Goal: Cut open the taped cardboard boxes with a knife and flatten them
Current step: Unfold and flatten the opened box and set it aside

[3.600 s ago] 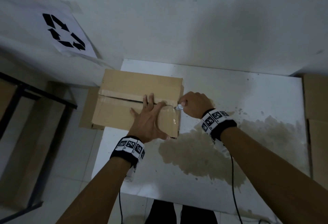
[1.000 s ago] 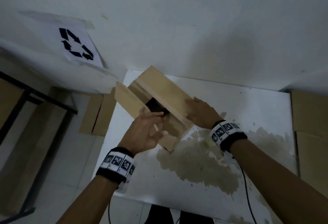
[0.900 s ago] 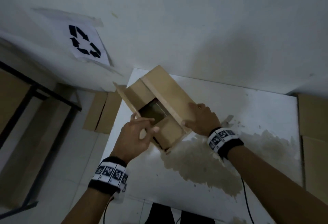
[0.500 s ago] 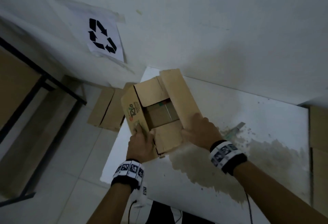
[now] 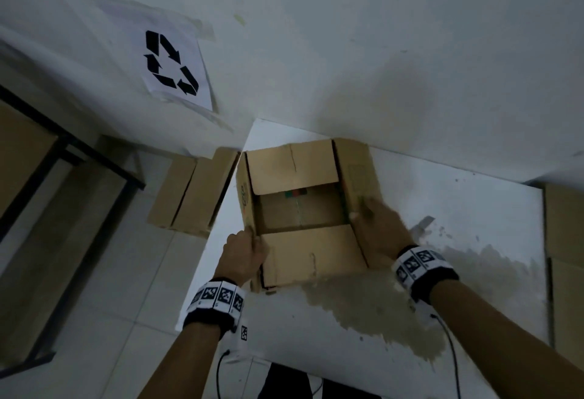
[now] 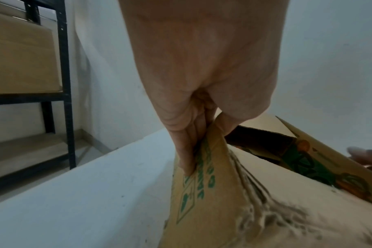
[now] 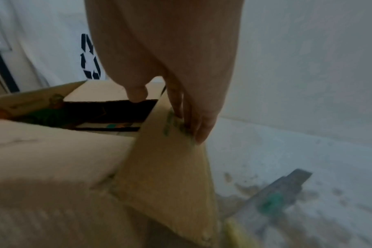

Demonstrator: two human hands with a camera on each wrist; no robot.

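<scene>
The cardboard box sits at the centre of the head view on the white bench, top flaps spread, interior exposed. The left hand pinches the box's left flap, thumb inside and fingers outside, as the left wrist view confirms. The right hand grips the right flap in like manner. The knife lies on the bench just right of the right hand, apart from it. Flattened cardboard lies on the floor, left of the bench. A recycling sign is on the wall, upper left.
</scene>
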